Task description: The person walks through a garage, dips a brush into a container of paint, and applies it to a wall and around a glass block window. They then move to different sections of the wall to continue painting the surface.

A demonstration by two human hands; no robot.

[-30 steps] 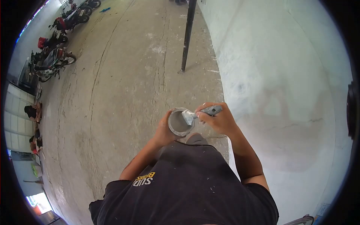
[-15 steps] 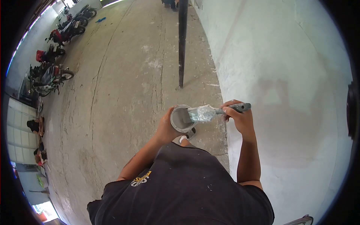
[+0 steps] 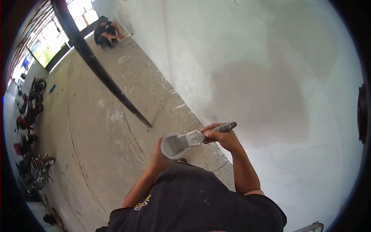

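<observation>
My left hand (image 3: 157, 157) is wrapped round a round paint container (image 3: 164, 147) with a pale, paint-smeared rim and greyish paint inside. In my right hand (image 3: 221, 136) is a wide paintbrush (image 3: 195, 138), gripped near its ferrule, the dark handle end sticking out past my fingers. Its bristles reach over the rim into the container's mouth. Just beyond my right hand rises the pale wall (image 3: 185, 69), which carries a large darker, damp-looking patch (image 3: 259, 100).
A dark pole (image 3: 104, 73) stands on the cracked concrete floor (image 3: 100, 139) ahead of me. Farther off, a person (image 3: 106, 33) crouches at the foot of the wall. Several motorcycles (image 3: 38, 168) are parked along the left side.
My view has swung right toward the wall, bringing the crouching person into sight. The brush now reaches deeper into the container, and my right hand is closer to it.
</observation>
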